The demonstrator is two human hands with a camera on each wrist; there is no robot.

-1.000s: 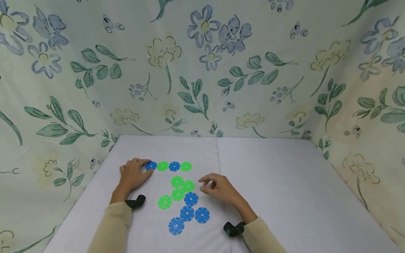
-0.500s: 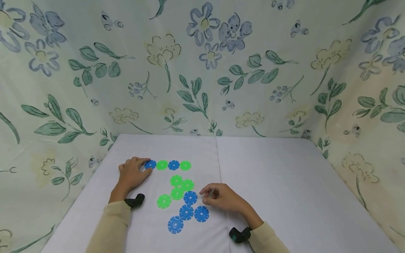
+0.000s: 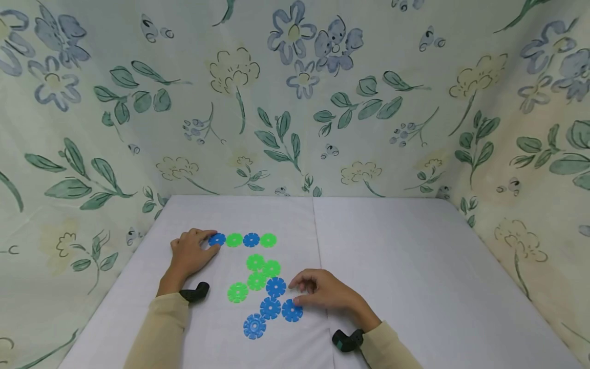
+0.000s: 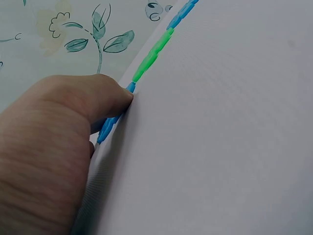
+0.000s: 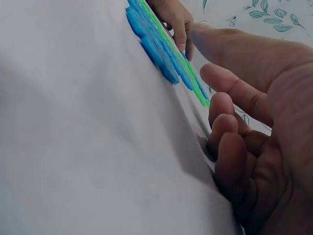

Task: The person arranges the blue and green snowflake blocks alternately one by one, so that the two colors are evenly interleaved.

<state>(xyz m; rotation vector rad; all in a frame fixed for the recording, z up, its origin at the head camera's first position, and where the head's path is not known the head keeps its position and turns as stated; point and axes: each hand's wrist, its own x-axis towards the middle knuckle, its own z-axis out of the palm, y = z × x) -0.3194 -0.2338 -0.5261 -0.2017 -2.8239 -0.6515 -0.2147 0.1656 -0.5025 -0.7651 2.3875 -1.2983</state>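
Four-piece wording aside, a row of notched plastic discs in alternating blue and green lies on the white cloth in the head view. My left hand [image 3: 190,252] pinches the row's leftmost blue disc [image 3: 217,239] between thumb and index finger; in the left wrist view the thumb lies against that disc's edge. Beside the loose pieces, my right hand [image 3: 324,291] is held low with loosely bent fingers and nothing in its grasp. Its thumb tip overlaps the edge of a loose blue disc [image 3: 292,310] in the head view. The right wrist view shows a gap between thumb and fingers.
Several loose green discs [image 3: 256,281] lie below the row, some overlapping. Nearer to me are more loose blue discs [image 3: 270,308]. The white tablecloth [image 3: 392,266] extends to the right, with a floral curtain [image 3: 295,128] behind and at both sides.
My right hand has come nearer to me, from beside the green discs to the loose blue ones, its thumb now over one's edge. My left hand keeps its place on the row.
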